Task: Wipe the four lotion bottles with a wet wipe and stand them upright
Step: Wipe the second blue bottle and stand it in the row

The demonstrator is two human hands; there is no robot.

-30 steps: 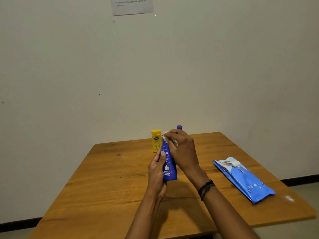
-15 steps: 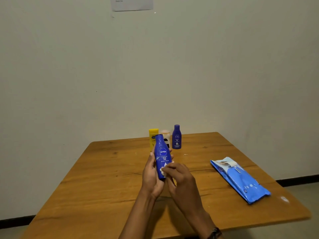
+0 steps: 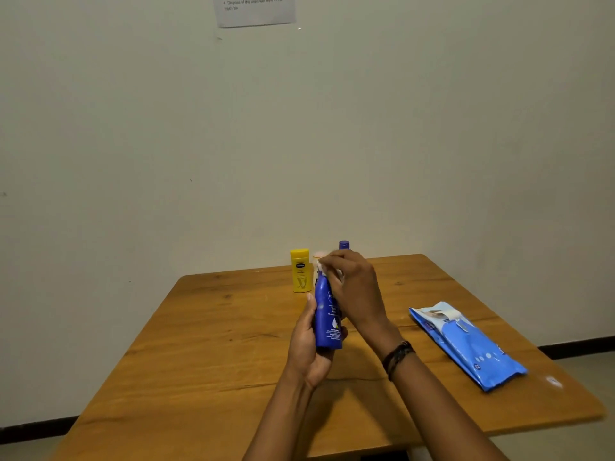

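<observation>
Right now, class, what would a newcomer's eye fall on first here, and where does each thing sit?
The blue lotion bottle, gripped upright over the middle of the table by the left hand, while the right hand pinches a wet wipe at its top. Behind, a yellow bottle stands near the far edge; a blue wipes pack lies at right.

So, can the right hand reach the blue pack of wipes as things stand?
Probably yes: the pack lies uncovered on the table on that side, nothing between. But the right hand holds a wipe at the blue bottle's top.

Wooden table (image 3: 206,344): yellow bottle (image 3: 300,271), wipes pack (image 3: 469,347)
</observation>
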